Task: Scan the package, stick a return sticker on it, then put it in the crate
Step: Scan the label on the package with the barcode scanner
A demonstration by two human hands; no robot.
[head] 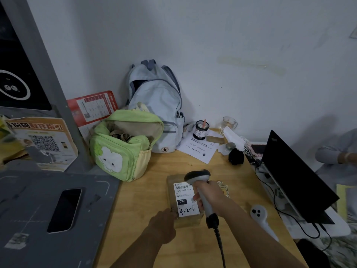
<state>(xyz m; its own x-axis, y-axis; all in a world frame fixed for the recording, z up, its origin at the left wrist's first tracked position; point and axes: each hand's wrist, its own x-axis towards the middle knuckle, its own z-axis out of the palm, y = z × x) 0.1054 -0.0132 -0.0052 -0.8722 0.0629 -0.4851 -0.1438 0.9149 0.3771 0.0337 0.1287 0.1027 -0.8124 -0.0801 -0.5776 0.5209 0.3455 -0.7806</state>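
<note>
the package (pixel 185 202), a small brown box with a white label (pixel 185 199) on top, lies flat on the wooden table (pixel 146 200), at six o'clock from the green bag (pixel 123 146). it is steadied at its seven o'clock corner by the left hand (pixel 164 225), fingers curled against the edge. the scanner (pixel 201 188) is gripped by the right hand (pixel 211 196), its head held over the label's one o'clock corner. part of the label is covered by that hand and handle, so the barcode may be missed. the cord (pixel 220 246) trails toward six o'clock and could drag the box if pulled. no crate is seen, and no sticker can be made out.
</note>
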